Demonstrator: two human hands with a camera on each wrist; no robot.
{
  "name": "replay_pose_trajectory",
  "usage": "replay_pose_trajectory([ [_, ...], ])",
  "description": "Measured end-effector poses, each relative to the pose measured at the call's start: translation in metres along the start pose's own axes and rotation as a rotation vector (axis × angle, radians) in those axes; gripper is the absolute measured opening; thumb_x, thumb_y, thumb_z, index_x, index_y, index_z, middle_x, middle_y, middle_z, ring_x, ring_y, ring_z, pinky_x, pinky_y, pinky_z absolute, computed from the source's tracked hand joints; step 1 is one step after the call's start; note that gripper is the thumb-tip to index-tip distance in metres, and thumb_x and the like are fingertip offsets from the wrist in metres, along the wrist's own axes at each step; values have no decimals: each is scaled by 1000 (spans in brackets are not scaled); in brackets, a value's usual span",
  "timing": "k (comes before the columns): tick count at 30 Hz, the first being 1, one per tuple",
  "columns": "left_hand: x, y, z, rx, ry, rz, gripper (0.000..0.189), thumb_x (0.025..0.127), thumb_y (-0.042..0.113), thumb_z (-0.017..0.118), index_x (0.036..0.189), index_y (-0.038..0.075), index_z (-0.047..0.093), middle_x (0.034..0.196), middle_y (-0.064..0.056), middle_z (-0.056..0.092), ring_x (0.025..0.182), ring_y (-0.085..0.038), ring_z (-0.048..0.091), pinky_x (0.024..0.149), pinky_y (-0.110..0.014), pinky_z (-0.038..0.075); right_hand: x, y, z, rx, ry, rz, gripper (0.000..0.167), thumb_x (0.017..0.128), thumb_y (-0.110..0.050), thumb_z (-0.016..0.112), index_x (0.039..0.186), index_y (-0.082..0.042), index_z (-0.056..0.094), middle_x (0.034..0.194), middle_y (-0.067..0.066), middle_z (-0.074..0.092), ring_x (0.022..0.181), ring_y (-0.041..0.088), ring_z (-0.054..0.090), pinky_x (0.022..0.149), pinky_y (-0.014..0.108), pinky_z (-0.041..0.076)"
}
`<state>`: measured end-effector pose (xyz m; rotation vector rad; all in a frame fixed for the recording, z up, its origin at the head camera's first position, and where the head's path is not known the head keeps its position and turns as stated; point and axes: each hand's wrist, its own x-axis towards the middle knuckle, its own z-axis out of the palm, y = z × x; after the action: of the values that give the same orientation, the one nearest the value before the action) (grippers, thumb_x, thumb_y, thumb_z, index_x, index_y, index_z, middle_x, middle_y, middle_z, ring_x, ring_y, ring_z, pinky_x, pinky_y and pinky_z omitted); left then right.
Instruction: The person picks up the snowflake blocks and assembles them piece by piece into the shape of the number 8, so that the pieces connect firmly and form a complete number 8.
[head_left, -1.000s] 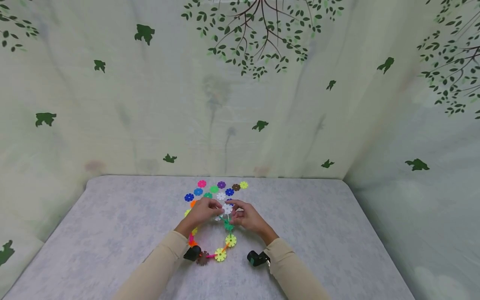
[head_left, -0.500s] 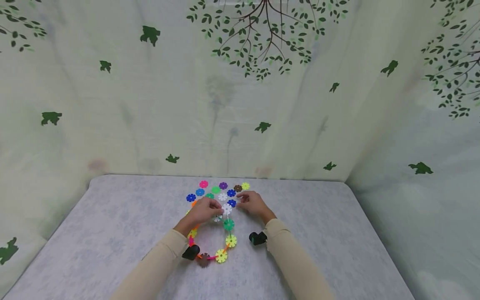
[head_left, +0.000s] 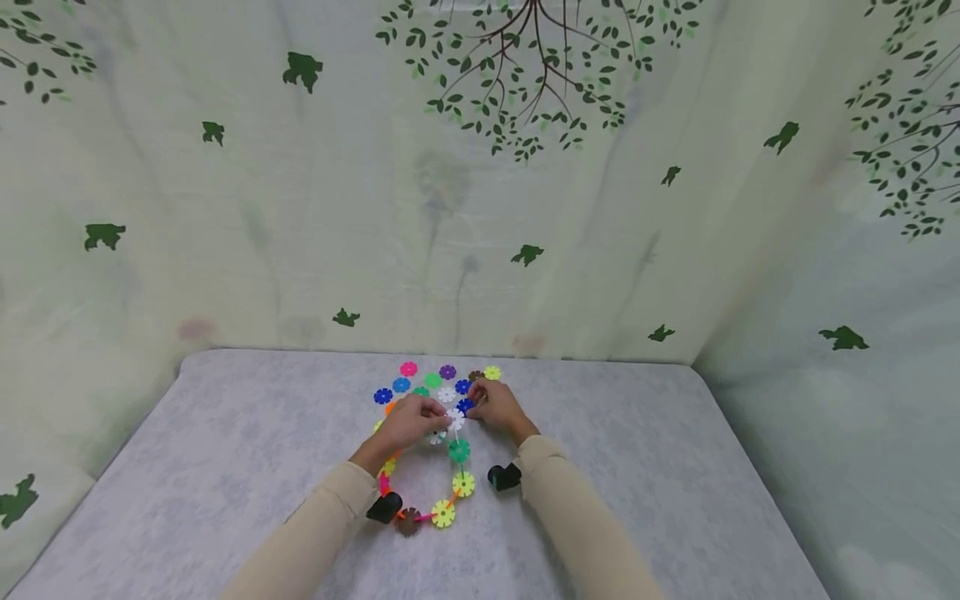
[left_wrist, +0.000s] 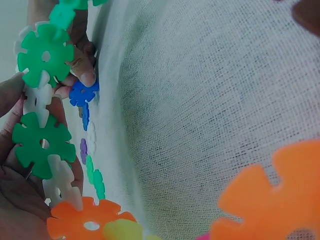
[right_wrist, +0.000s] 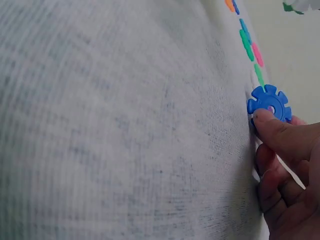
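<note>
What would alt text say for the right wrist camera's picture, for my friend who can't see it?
A person's right hand pinches a blue flower-shaped disc with a hole in its middle, at the right of the picture. Pale grey cloth fills the left, and more pieces in green, pink, blue and orange appear beyond.

Clad in beige sleeves, the left arm [head_left: 303,533] and right arm [head_left: 588,525] reach in from the head view's lower edge, slanting toward each other. The left hand [head_left: 408,421] pinches between thumb and fingers. Just beside it, the right hand [head_left: 497,406] also has a pinching grip, its thumb [right_wrist: 281,131] extended, its lower fingers [right_wrist: 272,185] curled.
</note>
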<state>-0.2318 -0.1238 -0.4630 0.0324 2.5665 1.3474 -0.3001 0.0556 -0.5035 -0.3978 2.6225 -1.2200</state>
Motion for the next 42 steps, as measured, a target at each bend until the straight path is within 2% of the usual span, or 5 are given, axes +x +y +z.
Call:
replay_pose_trajectory([
  [5,-2,0,1,2,1,-6,11,89,18,69,89,7,71,83,-1,65,77,-15,58,69,-29,51,-4,11,3,98,7,-67,18,83,0,73,99,-6,66,85,2,62,75,12,56,66,24,50],
  [16,-1,0,0,-12,23,-25,12,89,19,70,93,7,71,84,-1,67,79,-15,61,72,-31,54,-18,20,-2,526,-55,-172,16,88,5,64,104,9,62,80,9,67,71,17,67,69,33,58],
  [21,-2,2,-1,-4,24,-12,12,89,19,70,93,7,71,85,-1,66,80,-15,61,73,-32,54,-27,18,-11,624,-51,-290,23,88,8,62,110,14,60,85,15,68,73,15,67,72,37,58],
  [25,-2,5,-2,-14,27,-5,11,89,17,70,94,7,71,86,-1,67,80,-15,61,73,-33,54,-30,12,-17,641,-72,-367,20,90,7,61,108,16,60,89,23,67,74,13,66,71,35,58],
  [42,-4,10,4,-16,21,-4,14,89,18,70,95,5,72,83,-1,68,76,-15,60,71,-31,55,-34,3,-28,485,-147,-401,21,92,6,57,109,17,62,95,22,69,77,15,67,76,33,58],
])
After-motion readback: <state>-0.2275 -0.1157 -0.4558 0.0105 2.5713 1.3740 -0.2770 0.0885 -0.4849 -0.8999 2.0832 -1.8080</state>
